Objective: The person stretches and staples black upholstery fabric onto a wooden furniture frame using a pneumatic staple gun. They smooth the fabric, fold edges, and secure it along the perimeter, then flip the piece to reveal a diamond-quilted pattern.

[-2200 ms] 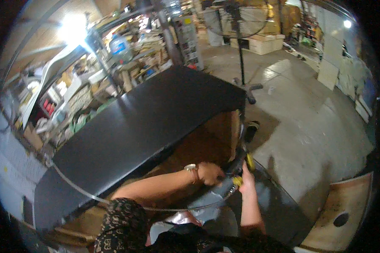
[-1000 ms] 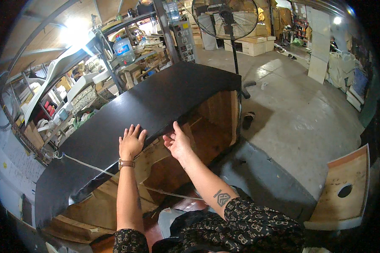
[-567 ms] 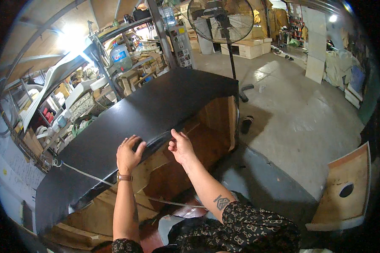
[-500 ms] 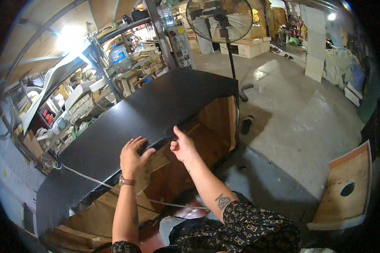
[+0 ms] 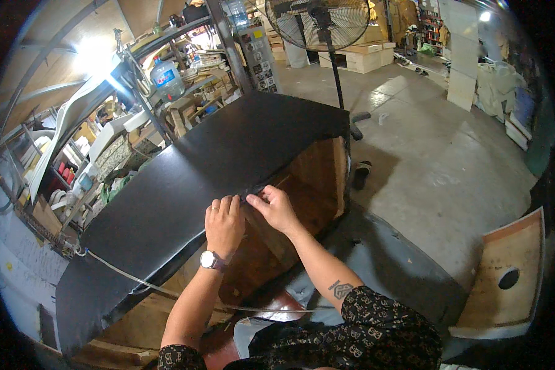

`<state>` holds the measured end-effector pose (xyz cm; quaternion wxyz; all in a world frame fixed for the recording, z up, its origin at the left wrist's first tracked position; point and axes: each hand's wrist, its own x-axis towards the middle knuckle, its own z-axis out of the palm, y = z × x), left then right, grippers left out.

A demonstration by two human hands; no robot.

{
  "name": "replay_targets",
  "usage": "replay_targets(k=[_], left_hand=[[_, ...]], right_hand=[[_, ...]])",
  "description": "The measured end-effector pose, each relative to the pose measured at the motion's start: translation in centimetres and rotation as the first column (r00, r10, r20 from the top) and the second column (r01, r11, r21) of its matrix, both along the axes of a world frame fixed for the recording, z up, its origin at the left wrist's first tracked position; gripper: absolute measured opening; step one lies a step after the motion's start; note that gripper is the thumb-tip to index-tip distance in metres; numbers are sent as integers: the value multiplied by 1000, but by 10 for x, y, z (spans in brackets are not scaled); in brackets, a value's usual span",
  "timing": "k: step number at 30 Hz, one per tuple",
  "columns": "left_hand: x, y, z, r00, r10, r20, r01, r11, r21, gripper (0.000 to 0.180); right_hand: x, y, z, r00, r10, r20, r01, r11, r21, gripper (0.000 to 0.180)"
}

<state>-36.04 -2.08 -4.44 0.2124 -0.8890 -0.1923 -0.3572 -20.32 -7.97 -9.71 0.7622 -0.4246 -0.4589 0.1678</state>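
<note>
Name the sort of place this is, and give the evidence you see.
Probably a workshop, perhaps for upholstery or furniture: cluttered shelves, a bare concrete floor, and both hands, left hand and right hand, pulling a black sheet over a wooden frame.

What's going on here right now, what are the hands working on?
A person is bent over a wooden frame covered by a black sheet. Both hands meet at the sheet's near edge: the left hand presses on it, and the right hand pinches the edge. A pedestal fan stands behind.
</note>
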Motion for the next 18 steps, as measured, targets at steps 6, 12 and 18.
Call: replay_targets(k=[6,12,18], left_hand=[[4,9,4,999,-25,23,25,1000,7,22],[2,18,5,958,-265,109,259,963,69,29],[6,18,2,958,-240,154,230,970,83,27]], right_hand=[[27,-6,-4,553,-587,590,629,759,166,45],[64,-2,13,442,-588,677,480,793,375,44],[68,17,9,368,-660,655,387,749,537,23]])
